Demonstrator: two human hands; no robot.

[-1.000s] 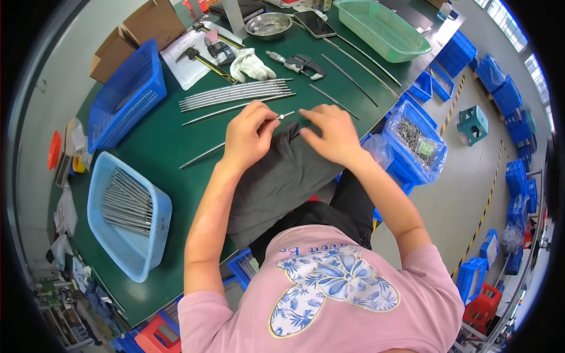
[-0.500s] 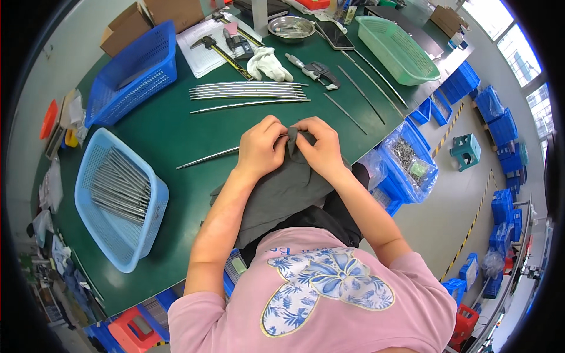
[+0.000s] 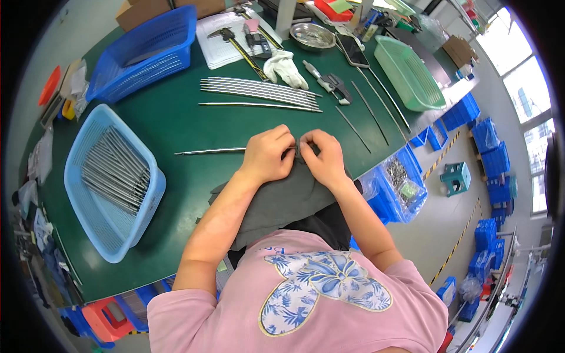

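My left hand (image 3: 268,154) is closed on a thin metal rod (image 3: 209,152) that lies along the green table (image 3: 176,123) and sticks out to the left. My right hand (image 3: 323,157) is pinched at the rod's right end, fingertips touching those of the left hand. Both hands rest on a dark grey cloth (image 3: 276,203) draped over the table's near edge. The rod's right tip is hidden between the fingers.
A light blue basket (image 3: 106,176) of rods stands at left, a dark blue basket (image 3: 147,53) behind it. A row of finished rods (image 3: 259,91), white gloves (image 3: 285,66), calipers, a metal dish (image 3: 312,35) and a green basket (image 3: 406,70) lie further back. Blue bins stand on the floor at right.
My hands have drawn close together at the rod's right end; a second ago the right hand was further right. The view has shifted slightly.
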